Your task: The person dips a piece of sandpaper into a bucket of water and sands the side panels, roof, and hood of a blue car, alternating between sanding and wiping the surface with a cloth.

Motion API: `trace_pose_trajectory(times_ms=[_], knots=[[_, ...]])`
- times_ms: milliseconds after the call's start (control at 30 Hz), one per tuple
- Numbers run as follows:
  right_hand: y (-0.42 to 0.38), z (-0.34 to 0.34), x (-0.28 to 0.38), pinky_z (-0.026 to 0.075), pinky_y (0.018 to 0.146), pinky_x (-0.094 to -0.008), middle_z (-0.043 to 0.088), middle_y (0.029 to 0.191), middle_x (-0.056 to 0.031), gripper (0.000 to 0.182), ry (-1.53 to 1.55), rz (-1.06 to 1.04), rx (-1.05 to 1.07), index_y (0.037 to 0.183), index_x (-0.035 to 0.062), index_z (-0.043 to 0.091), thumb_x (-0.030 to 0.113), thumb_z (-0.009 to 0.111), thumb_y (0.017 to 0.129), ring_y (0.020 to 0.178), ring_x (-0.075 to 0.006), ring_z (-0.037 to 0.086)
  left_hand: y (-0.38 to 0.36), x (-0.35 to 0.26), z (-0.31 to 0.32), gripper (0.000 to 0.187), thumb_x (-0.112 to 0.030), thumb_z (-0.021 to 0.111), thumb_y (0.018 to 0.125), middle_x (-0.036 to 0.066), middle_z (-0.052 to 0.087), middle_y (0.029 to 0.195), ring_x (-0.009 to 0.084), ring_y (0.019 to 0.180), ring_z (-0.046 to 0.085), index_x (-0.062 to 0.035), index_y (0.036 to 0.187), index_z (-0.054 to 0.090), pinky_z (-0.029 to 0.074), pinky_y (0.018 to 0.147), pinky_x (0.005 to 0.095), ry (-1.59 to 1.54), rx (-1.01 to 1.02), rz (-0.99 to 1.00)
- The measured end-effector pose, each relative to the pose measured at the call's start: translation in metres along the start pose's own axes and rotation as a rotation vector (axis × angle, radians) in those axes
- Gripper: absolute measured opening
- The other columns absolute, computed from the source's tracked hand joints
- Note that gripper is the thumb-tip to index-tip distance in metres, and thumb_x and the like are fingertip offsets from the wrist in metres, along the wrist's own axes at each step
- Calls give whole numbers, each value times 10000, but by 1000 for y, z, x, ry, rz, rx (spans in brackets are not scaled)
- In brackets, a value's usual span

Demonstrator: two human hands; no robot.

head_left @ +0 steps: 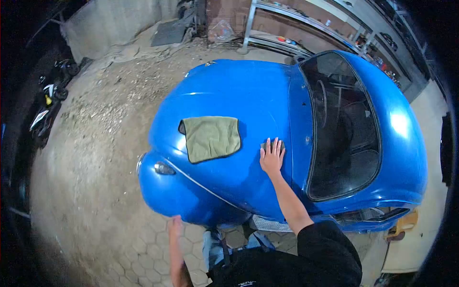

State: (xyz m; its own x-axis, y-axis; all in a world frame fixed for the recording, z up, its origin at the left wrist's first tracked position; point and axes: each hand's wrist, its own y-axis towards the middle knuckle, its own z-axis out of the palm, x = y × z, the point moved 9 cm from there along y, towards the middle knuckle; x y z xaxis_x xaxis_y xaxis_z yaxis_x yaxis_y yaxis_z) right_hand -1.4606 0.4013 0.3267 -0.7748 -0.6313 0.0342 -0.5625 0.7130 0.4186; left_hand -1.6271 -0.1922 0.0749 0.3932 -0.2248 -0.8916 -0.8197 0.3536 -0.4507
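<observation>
My right hand (272,157) lies flat with fingers spread on the blue car's hood (258,95), close to the windshield. Beneath its fingers is a small dark grey-green cloth or pad (281,143), mostly covered by the hand. To the left, an olive-green towel (213,138) with a dark edge is spread on the hood, one corner folded over. My left hand (175,226) hangs low beside the front fender, apart from the towel. It is blurred, so its fingers cannot be made out.
The windshield (342,124) is right of my hand. A metal shelf (306,19) with small items stands behind the car. A motorcycle (45,107) is at the far left. Gravel (110,105) and hexagonal paving (143,244) surround the front.
</observation>
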Motion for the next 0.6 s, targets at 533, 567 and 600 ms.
trace_pose_trajectory(times_ms=[533,567,600], knots=[[-72,-43,-34,230,1255,-560,326,1683,-171,551,20,278,235,1601,211,442,350,486,1069,1554,-375,296,71,-348,448,492,-285,570,1020,166,456,1573,433,1470,365,-230,1508,549,249,1230,582,868,170,1019],[-33,-34,-43,245,1248,-561,341,1673,-173,549,37,251,165,1588,206,458,350,497,1061,1544,-374,315,75,-346,456,496,-285,562,1021,163,450,1582,426,1484,353,-240,1514,544,232,1236,589,924,147,1038],[9,-23,-54,260,1242,-562,356,1664,-175,547,53,222,92,1576,200,473,351,509,1052,1533,-373,334,78,-344,464,499,-284,553,1023,161,443,1592,418,1497,340,-250,1521,539,216,1243,596,978,121,1059]])
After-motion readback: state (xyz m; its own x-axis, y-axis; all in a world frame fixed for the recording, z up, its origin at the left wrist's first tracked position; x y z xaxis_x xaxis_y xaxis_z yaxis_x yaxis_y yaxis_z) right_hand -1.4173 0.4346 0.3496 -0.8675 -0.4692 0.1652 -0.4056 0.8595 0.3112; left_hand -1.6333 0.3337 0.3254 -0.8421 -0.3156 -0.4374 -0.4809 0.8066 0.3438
